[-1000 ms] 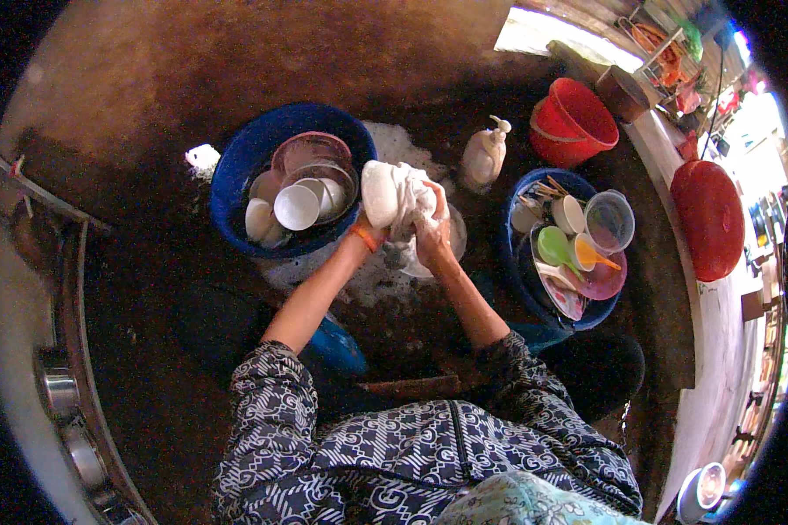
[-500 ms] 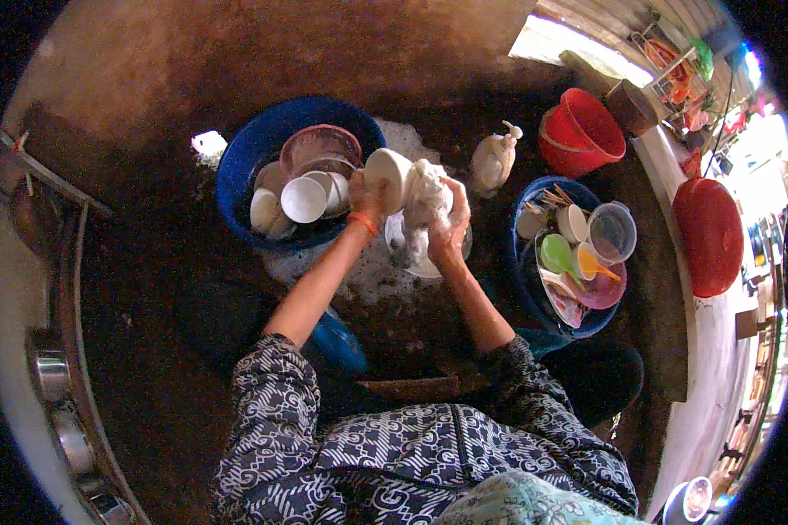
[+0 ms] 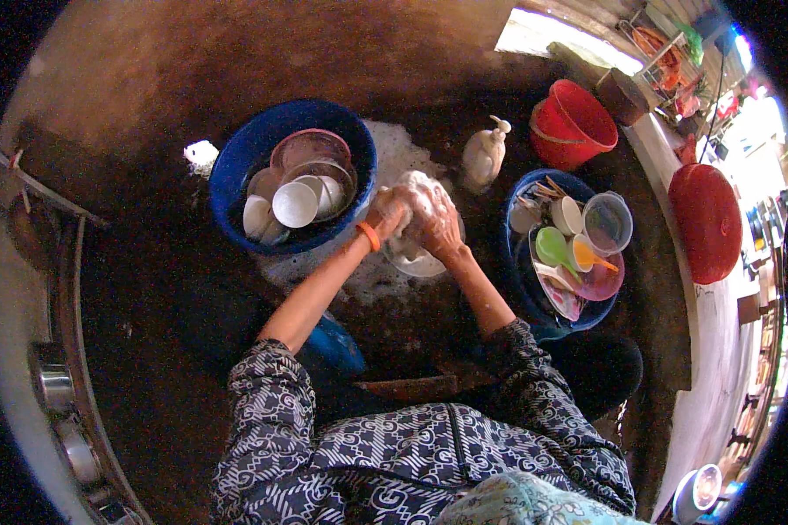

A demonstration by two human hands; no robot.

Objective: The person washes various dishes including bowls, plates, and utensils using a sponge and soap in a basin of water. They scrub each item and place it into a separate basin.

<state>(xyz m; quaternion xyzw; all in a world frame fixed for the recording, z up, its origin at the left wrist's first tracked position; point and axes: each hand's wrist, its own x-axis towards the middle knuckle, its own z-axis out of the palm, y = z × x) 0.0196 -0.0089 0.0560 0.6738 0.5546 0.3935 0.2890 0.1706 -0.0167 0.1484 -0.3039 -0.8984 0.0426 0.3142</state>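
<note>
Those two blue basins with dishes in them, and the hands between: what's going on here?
A person in a patterned jacket has the left hand and right hand together on a foamy white bundle, above a pale round dish amid suds. The left basin holds bowls, including a white bowl; the right basin holds a clear tub and a green spoon. Whether the bundle hides a dish, I can't tell.

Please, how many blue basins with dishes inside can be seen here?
2: the left basin, next to the left hand, and the right basin, below the red bucket in the picture.
</note>
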